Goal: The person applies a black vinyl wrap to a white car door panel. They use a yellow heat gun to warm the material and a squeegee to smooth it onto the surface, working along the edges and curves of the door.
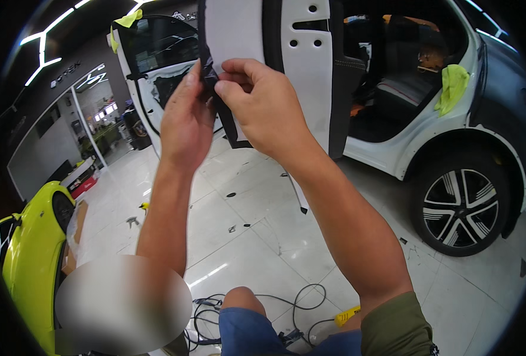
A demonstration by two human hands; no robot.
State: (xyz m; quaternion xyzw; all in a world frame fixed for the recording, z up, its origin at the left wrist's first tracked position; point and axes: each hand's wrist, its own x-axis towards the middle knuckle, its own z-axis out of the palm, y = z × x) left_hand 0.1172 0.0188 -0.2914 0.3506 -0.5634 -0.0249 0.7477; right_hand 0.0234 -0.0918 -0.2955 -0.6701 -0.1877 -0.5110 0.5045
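In front of me a white car door (307, 89) stands with its edge toward me, and a strip of dark, glossy film (208, 66) runs along its left edge. My right hand (266, 107) has its thumb and fingers closed in a pinch on this film. Just to the left, my left hand (186, 127) is closed at the same edge, its thumb and fingertips against the film. The fingertips of both hands are partly covered. Black trim and a black rubber seal (272, 35) line the door.
To the right are the car's open rear doorway and a wheel (461, 207); a yellow-green cloth (453, 89) hangs there. Another open door (162, 65) stands behind. A lime car (37, 243) is at left. Cables (301, 296), a yellow tool (347, 315) and scraps lie on the tiles.
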